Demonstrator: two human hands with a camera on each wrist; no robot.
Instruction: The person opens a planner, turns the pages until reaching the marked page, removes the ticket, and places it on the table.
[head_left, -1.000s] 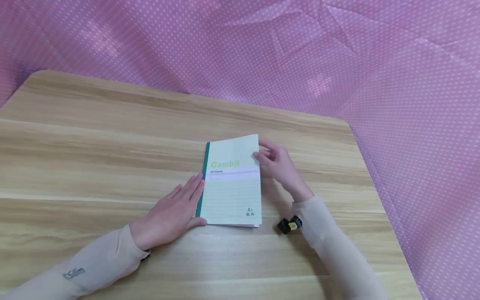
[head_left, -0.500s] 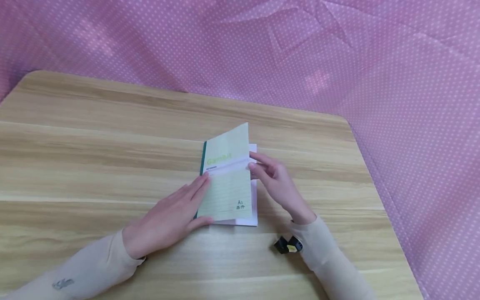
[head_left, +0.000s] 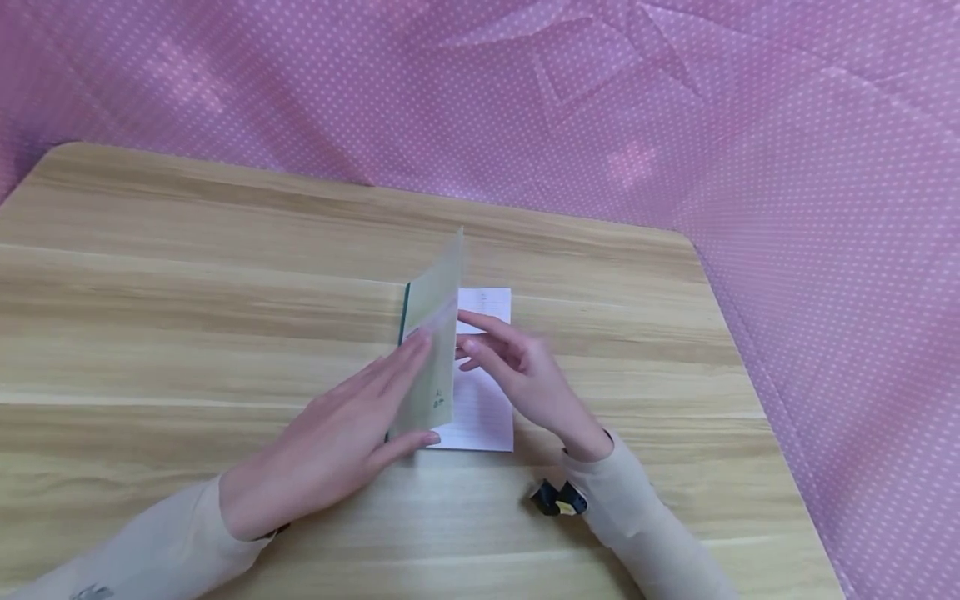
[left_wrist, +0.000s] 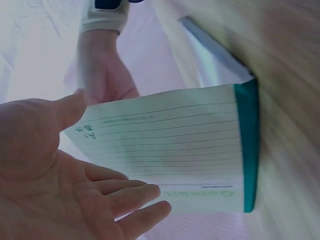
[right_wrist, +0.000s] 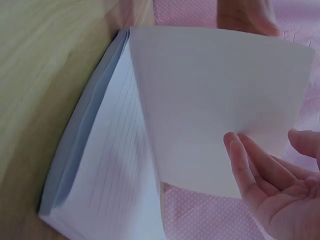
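Observation:
A notebook with a pale green cover (head_left: 438,367) and a dark green spine (left_wrist: 247,150) lies on the table, its cover lifted nearly upright. White lined pages (head_left: 483,417) show under it. My right hand (head_left: 528,375) is on the page side; its loosely bent fingers (right_wrist: 242,160) touch the cover's blank inner face, and the thumb stands apart from them. On the outer side, my left hand (head_left: 330,433) is held with extended fingers close along the cover. In the left wrist view its palm faces the printed front.
The wood-grain table (head_left: 187,333) reaches back to a pink dotted cloth (head_left: 480,100) hanging behind and at the right. A small black device (head_left: 558,497) is worn at the right wrist.
The notebook's cover has swung up and leftward from almost flat, uncovering the lined pages. My right hand has moved left with it, and the left hand has shifted slightly toward the cover.

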